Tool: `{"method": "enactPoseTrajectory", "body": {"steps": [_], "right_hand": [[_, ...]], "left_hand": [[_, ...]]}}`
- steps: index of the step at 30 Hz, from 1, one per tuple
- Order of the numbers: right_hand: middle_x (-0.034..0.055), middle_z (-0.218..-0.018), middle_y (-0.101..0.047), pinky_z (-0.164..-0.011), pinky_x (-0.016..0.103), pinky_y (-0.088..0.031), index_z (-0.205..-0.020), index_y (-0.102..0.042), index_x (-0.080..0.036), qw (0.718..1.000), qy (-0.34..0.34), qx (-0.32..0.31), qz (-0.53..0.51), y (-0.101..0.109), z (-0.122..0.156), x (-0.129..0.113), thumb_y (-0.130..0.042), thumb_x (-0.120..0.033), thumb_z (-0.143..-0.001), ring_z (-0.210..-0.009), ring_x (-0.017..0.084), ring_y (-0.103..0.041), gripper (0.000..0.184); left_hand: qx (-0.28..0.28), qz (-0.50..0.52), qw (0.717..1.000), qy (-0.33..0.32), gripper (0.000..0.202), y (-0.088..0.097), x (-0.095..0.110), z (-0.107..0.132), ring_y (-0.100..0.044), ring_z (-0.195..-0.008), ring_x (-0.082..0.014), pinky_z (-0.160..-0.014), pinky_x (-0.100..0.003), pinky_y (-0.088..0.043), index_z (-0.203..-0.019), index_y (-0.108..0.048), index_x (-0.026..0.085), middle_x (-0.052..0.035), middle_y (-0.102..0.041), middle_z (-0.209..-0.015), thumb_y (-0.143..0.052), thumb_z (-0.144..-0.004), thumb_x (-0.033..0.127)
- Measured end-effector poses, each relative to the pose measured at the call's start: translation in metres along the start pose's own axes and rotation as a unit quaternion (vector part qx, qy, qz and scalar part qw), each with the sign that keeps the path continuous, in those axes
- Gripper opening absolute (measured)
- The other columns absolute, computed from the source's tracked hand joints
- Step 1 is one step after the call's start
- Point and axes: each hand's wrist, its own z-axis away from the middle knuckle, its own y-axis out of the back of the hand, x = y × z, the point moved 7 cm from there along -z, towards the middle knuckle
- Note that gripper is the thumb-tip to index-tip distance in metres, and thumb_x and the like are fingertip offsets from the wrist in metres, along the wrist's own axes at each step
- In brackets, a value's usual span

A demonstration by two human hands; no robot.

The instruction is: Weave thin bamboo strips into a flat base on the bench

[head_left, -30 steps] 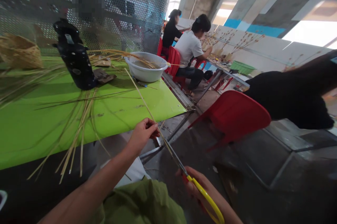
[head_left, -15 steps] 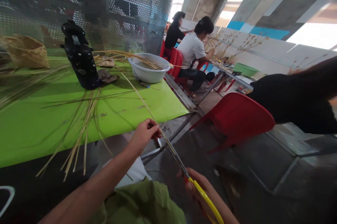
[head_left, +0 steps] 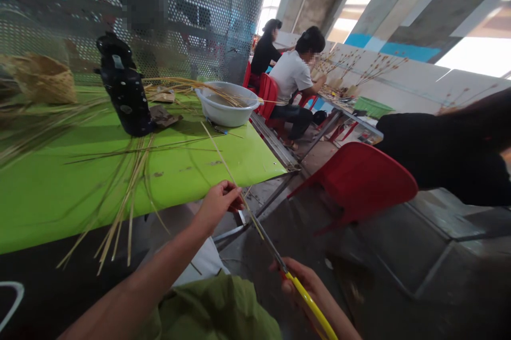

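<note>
My left hand (head_left: 224, 199) pinches a thin pale strip of bamboo or cane (head_left: 219, 152) just off the table's front edge. The strip slants up over the green table and down towards my right hand (head_left: 305, 281). That hand is wrapped round the yellow handles of a pair of scissors (head_left: 307, 297). Their grey blades point up and left and lie along the lower end of the strip. Whether the blades touch the strip I cannot tell.
On the green table (head_left: 191, 183) stand a black bottle (head_left: 126, 90), a white basin (head_left: 227, 111) with strips in it and a woven basket (head_left: 43, 79). Loose strips (head_left: 128, 191) overhang its front edge. A red chair (head_left: 359, 175) and a person in black are at right; two people sit beyond.
The strip's upper end has shifted down and right, so less of it reaches beyond my left hand. Both hands stay nearly in place.
</note>
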Motion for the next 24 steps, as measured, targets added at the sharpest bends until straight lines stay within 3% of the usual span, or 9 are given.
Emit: {"method": "enactPoseTrajectory", "body": {"steps": [5, 9, 12, 24], "right_hand": [[-0.0070, -0.059, -0.037, -0.043, 0.020, -0.024, -0.097, -0.061, -0.018, 0.999, 0.021, -0.013, 0.027, -0.001, 0.002, -0.004, -0.064, -0.077, -0.071, -0.044, 0.005, -0.029, 0.064], [-0.0054, -0.063, -0.033, -0.048, 0.022, -0.021, -0.098, -0.060, -0.018, 0.995, 0.067, -0.011, 0.070, -0.001, 0.005, -0.016, -0.057, -0.076, -0.077, -0.054, 0.008, -0.027, 0.062], [-0.0057, -0.064, -0.031, -0.049, 0.023, -0.020, -0.104, -0.058, -0.019, 0.995, 0.066, -0.013, 0.076, -0.003, 0.005, -0.016, -0.053, -0.076, -0.080, -0.055, 0.009, -0.025, 0.062], [-0.0068, -0.063, -0.030, -0.049, 0.022, -0.023, -0.103, -0.059, -0.019, 0.997, 0.068, -0.013, 0.044, -0.007, 0.002, -0.014, -0.057, -0.073, -0.079, -0.053, 0.008, -0.025, 0.059]], "left_hand": [[0.013, 0.000, 1.000, -0.017, 0.029, 0.005, 0.003, -0.002, -0.065, -0.051, -0.0127, -0.051, -0.022, -0.052, -0.078, -0.054, 0.018, 0.0007, -0.067, -0.063, -0.073, -0.074, 0.040], [0.004, 0.003, 1.000, -0.014, 0.031, 0.002, 0.000, -0.001, -0.065, -0.050, -0.0130, -0.051, -0.023, -0.052, -0.074, -0.053, 0.017, 0.0007, -0.067, -0.060, -0.075, -0.071, 0.039], [0.000, 0.005, 1.000, -0.014, 0.033, -0.002, -0.004, -0.001, -0.065, -0.049, -0.0131, -0.049, -0.022, -0.052, -0.073, -0.053, 0.017, 0.0007, -0.067, -0.059, -0.076, -0.071, 0.040], [-0.006, 0.023, 0.999, -0.021, 0.034, -0.007, -0.005, 0.002, -0.064, -0.049, -0.0112, -0.053, -0.022, -0.054, -0.073, -0.053, 0.017, 0.0024, -0.065, -0.058, -0.077, -0.070, 0.040]]}}
